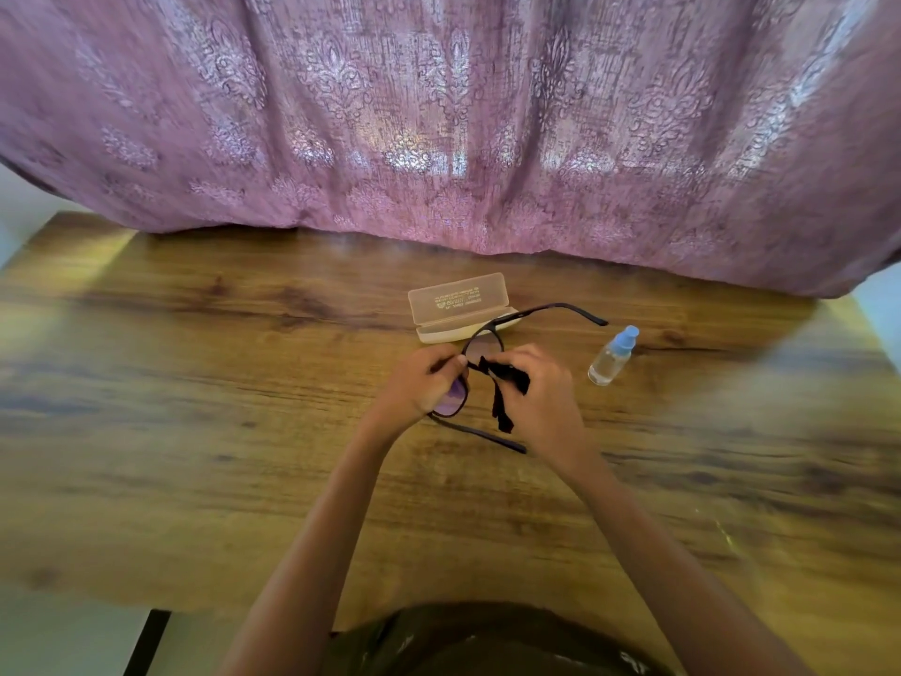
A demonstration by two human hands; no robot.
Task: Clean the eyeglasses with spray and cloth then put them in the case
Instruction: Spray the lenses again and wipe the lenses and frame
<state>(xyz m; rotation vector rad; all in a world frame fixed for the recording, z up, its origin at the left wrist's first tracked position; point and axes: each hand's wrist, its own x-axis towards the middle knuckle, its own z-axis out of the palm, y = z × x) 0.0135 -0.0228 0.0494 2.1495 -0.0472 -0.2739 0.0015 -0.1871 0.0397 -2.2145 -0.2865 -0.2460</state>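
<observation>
Dark-framed eyeglasses (480, 346) with tinted lenses are held above the wooden table (195, 407), temples unfolded. My left hand (424, 383) grips the frame at the nearer lens and bridge. My right hand (541, 397) pinches a small black cloth (504, 387) against the farther lens; part of the cloth hangs down. A translucent beige glasses case (460, 304) lies open just behind the glasses. A small clear spray bottle (612, 356) with a blue cap stands tilted in view to the right of my right hand.
A mauve patterned curtain (439, 114) hangs along the table's far edge. The table's near edge lies close to my body, with floor visible at the lower left.
</observation>
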